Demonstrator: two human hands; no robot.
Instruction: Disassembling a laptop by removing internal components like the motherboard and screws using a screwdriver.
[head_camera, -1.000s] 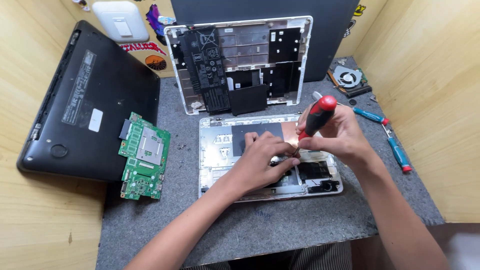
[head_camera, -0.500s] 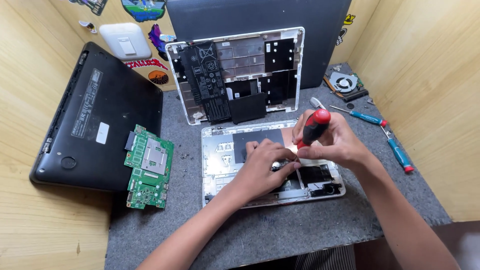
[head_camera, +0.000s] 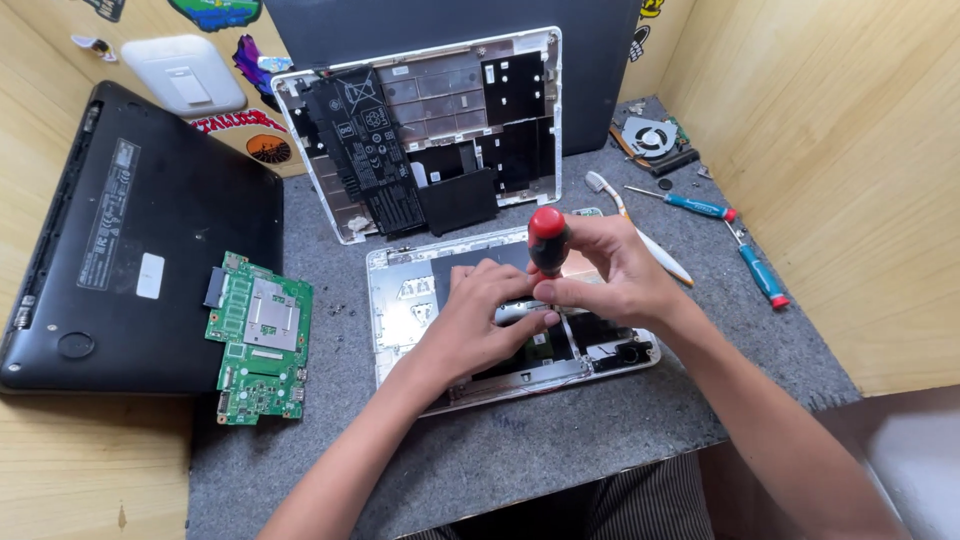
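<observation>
Head view, one frame. Right hand (head_camera: 610, 275) is wrapped around a screwdriver with a red-and-black handle (head_camera: 547, 240); handle stands nearly upright, red cap at 12 o'clock, shaft running down out of sight behind the fingers (head_camera: 575, 292), which are closed firmly about the lower handle. Tip not visible.

Left hand (head_camera: 490, 315) lies flat-ish on the opened white laptop base (head_camera: 400, 310), its fingers curled and pressing down just at 9 o'clock of the screwdriver, touching the right hand's fingertips. It holds nothing that can be made out; contact point is hidden under both hands.

The laptop base sits at the centre of the grey felt worktop (head_camera: 560, 450). At 12 o'clock of it, a second white chassis panel (head_camera: 520, 80) leans up, carrying a black battery pack (head_camera: 360, 140). At 9 o'clock, a green circuit board (head_camera: 258, 335) lies partly on a closed black laptop (head_camera: 130, 260). At 2 o'clock, well apart from the hands: a white toothbrush (head_camera: 640, 230), two blue-handled screwdrivers (head_camera: 760, 270), and a cooling fan (head_camera: 650, 140).
</observation>
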